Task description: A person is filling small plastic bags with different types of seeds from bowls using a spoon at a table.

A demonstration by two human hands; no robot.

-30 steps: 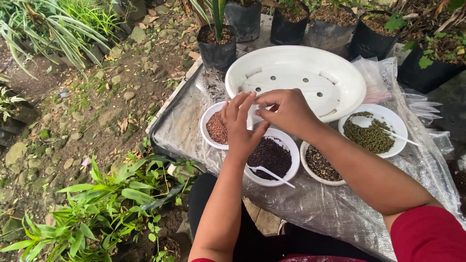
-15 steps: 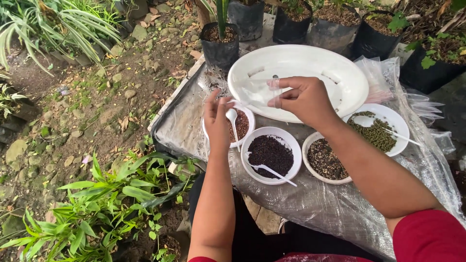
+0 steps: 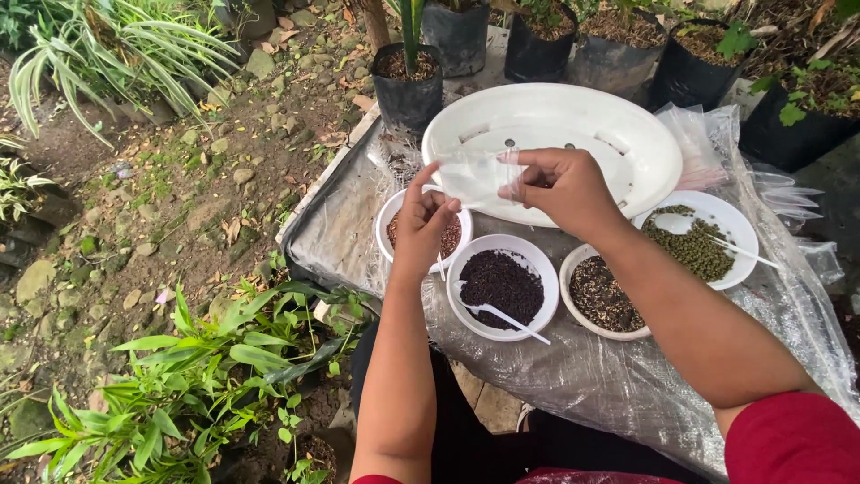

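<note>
The left hand [image 3: 423, 224] hovered over the bowl of reddish-brown seeds [image 3: 421, 235] at the left of the worktop [image 3: 627, 385], its fingers pinched together on a small white spoon there. The right hand [image 3: 563, 186] held a small clear plastic bag [image 3: 475, 175] up over the big white tray [image 3: 618, 134], fingers clamped on the bag's edge. The step in hand looked like filling the bag with seeds; the next move would call for opening the bag's mouth and bringing the spoon up level. Right of that stood a bowl of black seeds [image 3: 503, 282] with its own spoon, a bowl of dark mixed seeds [image 3: 602, 296], and a bowl of green seeds [image 3: 694, 246]. Potted plants [image 3: 408, 85] crowded the far edge.
</note>
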